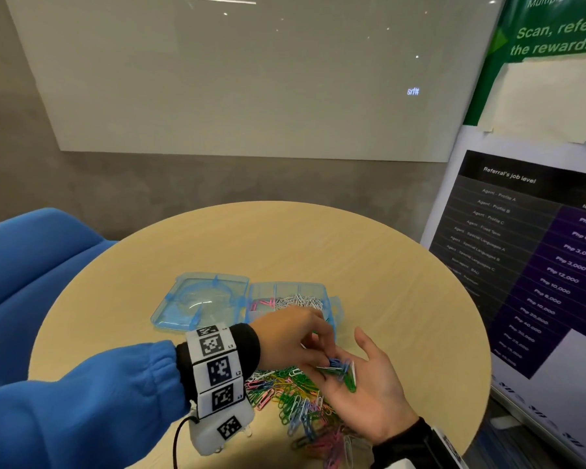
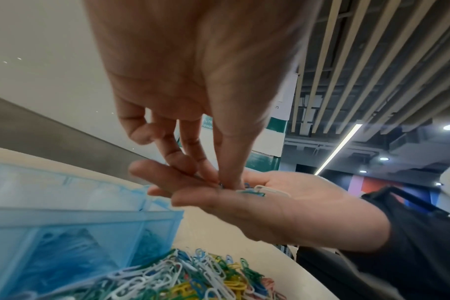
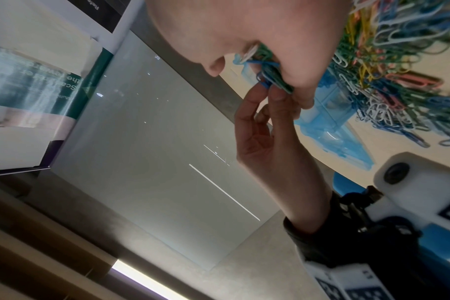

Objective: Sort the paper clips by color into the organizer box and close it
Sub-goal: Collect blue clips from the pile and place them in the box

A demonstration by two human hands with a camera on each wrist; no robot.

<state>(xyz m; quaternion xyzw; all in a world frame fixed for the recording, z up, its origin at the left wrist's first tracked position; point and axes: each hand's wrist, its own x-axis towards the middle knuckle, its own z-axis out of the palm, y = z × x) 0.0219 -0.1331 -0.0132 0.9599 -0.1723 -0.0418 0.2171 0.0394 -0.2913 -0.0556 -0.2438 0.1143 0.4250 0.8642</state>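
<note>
My right hand (image 1: pixel 376 390) lies palm up over the table with a small bunch of green, blue and white paper clips (image 1: pixel 340 370) resting in it. My left hand (image 1: pixel 318 358) reaches into that palm, and its thumb and fingertips (image 3: pixel 278 95) pinch a blue clip (image 3: pixel 263 83) from the bunch. Under both hands a mixed pile of clips (image 1: pixel 295 397) is spread on the table. The blue organizer box (image 1: pixel 286 287) stands open behind my hands, with white clips (image 1: pixel 300 301) and pink clips (image 1: pixel 261 303) in separate compartments. Its lid (image 1: pixel 200 299) lies flat to the left.
The round wooden table (image 1: pixel 386 265) ends close on my right. A standing poster board (image 1: pixel 521 265) rises just past that edge. A blue padded seat (image 1: pixel 31 265) is at the left, and a grey wall with a whiteboard (image 1: pixel 251 79) is behind.
</note>
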